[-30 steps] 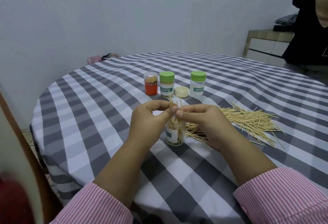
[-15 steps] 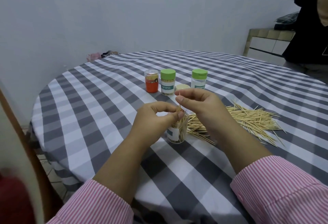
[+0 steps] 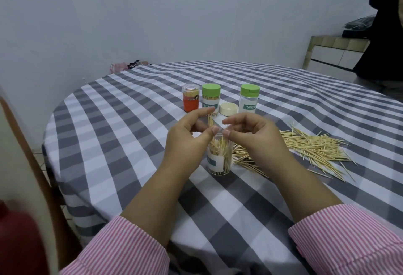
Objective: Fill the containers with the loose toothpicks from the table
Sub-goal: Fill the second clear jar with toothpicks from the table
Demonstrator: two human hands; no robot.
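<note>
A clear labelled container [image 3: 218, 161], open and partly filled with toothpicks, stands on the checked tablecloth [image 3: 122, 135] between my hands. My left hand [image 3: 185, 143] pinches a few toothpicks [image 3: 210, 122] upright over its mouth. My right hand [image 3: 253, 137] is curled with its thumb at the container's rim, close to my left thumb; nothing shows between its fingers. A pile of loose toothpicks [image 3: 311, 148] lies just right of the container.
Behind my hands stand an orange-based container [image 3: 191, 100], a full green-lidded one [image 3: 210, 98], an empty-looking green-lidded one [image 3: 250, 99] and a loose cream lid [image 3: 227, 109]. A person in black [image 3: 383, 41] stands far right by a cabinet [image 3: 333, 54]. A wooden chair back [image 3: 35, 165] is at left.
My right hand has come down from above the container to its rim. My left hand now holds toothpicks upright above the mouth.
</note>
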